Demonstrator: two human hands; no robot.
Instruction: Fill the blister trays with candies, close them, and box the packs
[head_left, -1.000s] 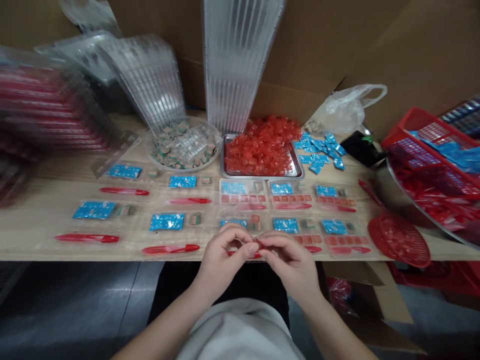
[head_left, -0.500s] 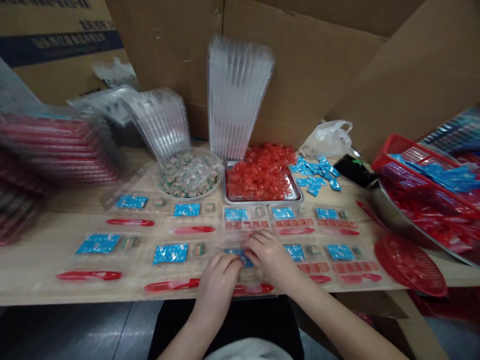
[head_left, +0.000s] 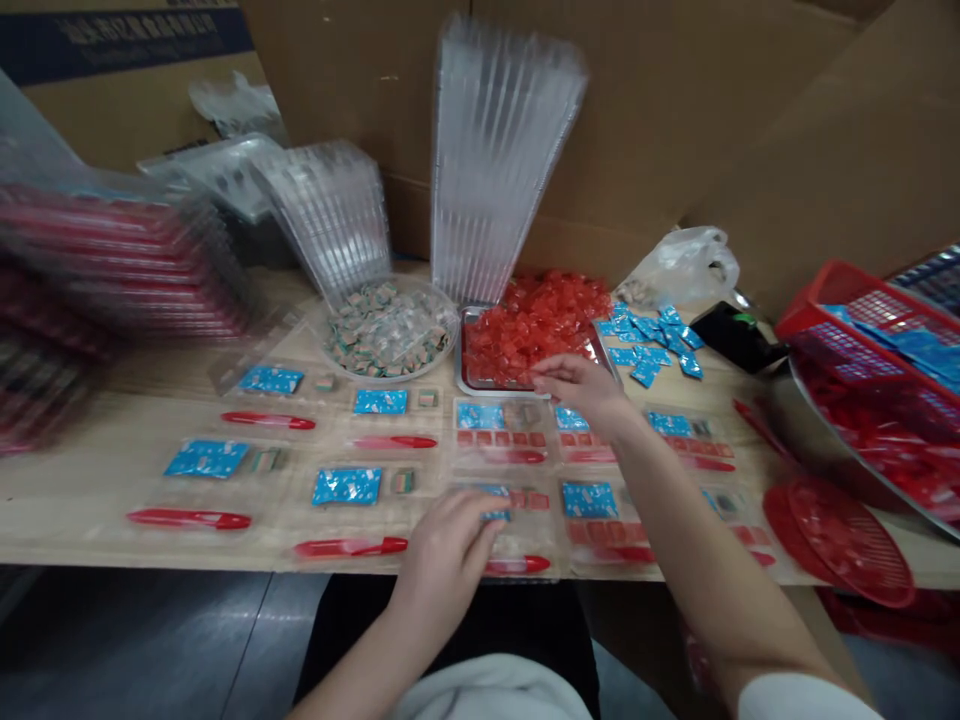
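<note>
My left hand (head_left: 450, 545) rests over a clear plastic tray in the near row. Its fingers curve beside a small blue packet (head_left: 495, 515), with the thumb apart from them. Red squares (head_left: 529, 499) show beside the packet, and a red pen-shaped item (head_left: 517, 565) lies below it. My right hand (head_left: 585, 390) is at the front right edge of a metal tray (head_left: 480, 386) heaped with red wrapped pieces (head_left: 525, 325). Its fingers stretch left, slightly bent and apart, with nothing visible in them. The undersides of both hands are hidden.
Filled clear trays with blue packets (head_left: 347, 486) lie in two rows. Behind are a round dish (head_left: 322, 358) of small striped pieces, stacked clear trays (head_left: 499, 170) and loose blue packets (head_left: 645, 350). Red baskets (head_left: 810, 300) stand right; blurred red stacks (head_left: 120, 270) stand left.
My right hand has moved up and away from the near tray to the heap of red pieces. My left hand stays by the blue packet, and red squares now show there.
</note>
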